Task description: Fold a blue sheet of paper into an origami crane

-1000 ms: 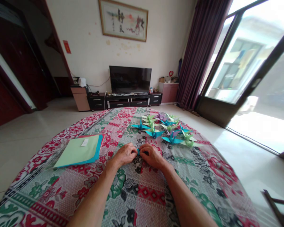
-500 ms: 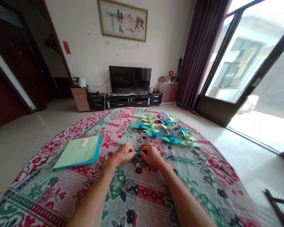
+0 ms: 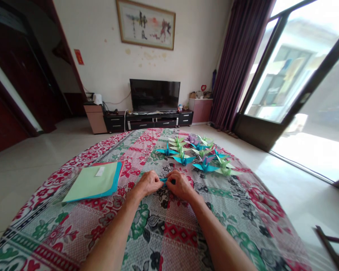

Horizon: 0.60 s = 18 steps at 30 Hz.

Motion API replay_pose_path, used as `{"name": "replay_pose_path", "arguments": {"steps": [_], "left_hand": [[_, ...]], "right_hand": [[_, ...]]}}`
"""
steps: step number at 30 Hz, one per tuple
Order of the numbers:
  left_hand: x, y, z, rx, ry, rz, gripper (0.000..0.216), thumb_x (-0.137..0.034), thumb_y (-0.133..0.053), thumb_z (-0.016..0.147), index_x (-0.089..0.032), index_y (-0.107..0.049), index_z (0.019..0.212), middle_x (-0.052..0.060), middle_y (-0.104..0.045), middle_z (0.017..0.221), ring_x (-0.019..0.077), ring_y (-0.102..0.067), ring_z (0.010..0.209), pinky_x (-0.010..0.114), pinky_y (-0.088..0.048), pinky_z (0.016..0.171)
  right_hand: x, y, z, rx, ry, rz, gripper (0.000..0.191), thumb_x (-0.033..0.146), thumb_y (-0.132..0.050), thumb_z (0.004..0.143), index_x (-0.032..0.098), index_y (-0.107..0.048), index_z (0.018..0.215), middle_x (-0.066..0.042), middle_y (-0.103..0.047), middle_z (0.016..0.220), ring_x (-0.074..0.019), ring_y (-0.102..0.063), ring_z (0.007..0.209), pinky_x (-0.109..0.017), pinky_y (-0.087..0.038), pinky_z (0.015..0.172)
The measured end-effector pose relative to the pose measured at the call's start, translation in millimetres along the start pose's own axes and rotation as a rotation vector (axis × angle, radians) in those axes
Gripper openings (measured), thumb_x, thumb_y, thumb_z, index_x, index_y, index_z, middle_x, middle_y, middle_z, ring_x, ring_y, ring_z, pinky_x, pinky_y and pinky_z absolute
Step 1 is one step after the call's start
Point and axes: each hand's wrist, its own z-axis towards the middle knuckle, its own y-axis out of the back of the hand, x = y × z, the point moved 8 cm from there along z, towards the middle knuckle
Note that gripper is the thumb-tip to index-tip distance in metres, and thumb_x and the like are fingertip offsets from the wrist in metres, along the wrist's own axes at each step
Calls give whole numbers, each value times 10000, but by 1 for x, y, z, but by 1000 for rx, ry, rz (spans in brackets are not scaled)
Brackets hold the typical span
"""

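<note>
A small strip of folded blue paper (image 3: 164,180) shows between my two hands, low over the patterned tablecloth (image 3: 183,226). My left hand (image 3: 149,182) pinches its left end, with the fingers curled closed. At the other end, my right hand (image 3: 180,184) grips it between thumb and fingers. Most of the paper is hidden by my fingers, so its full shape cannot be made out. Just beyond my right hand stand several folded paper cranes in blue, green and purple, the closest a blue crane (image 3: 184,159).
Left of my hands lies a stack of square paper sheets (image 3: 92,180), light green on top, with a small white slip (image 3: 100,171) on it. A television (image 3: 155,96) stands across the room. At the lower right is part of a dark chair (image 3: 332,244).
Both hands stay in nearly the same place with the blue paper between them. Slightly less of the paper shows between the fingers now.
</note>
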Motion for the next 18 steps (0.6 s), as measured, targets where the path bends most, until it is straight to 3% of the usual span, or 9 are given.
{"name": "replay_pose_path", "arguments": {"steps": [6,11,18], "left_hand": [[0,-1,2,-17,21,52,260,-339,-509,656,-142,-616,526,25,-582,626,108,-487,566,208,-291,506],[1,-2,2,-15,31,22,253,-341,-516,652,-147,-629,536,19,-582,607,114,-503,580,200,-302,501],[2,-2,2,-9,52,34,256,-346,-526,651,-142,-646,553,17,-582,614,114,-516,595,196,-313,514]], "right_hand": [[-5,7,1,20,-9,140,192,77,-507,676,171,-672,704,-54,-652,888,-146,-602,829,-270,-462,782],[-25,14,-1,24,-160,276,331,11,-415,615,184,-681,710,-59,-619,1076,-172,-586,967,-292,-481,790],[-12,18,-1,70,-129,146,214,77,-503,657,184,-684,615,-59,-621,1091,-197,-597,964,-328,-448,867]]}}
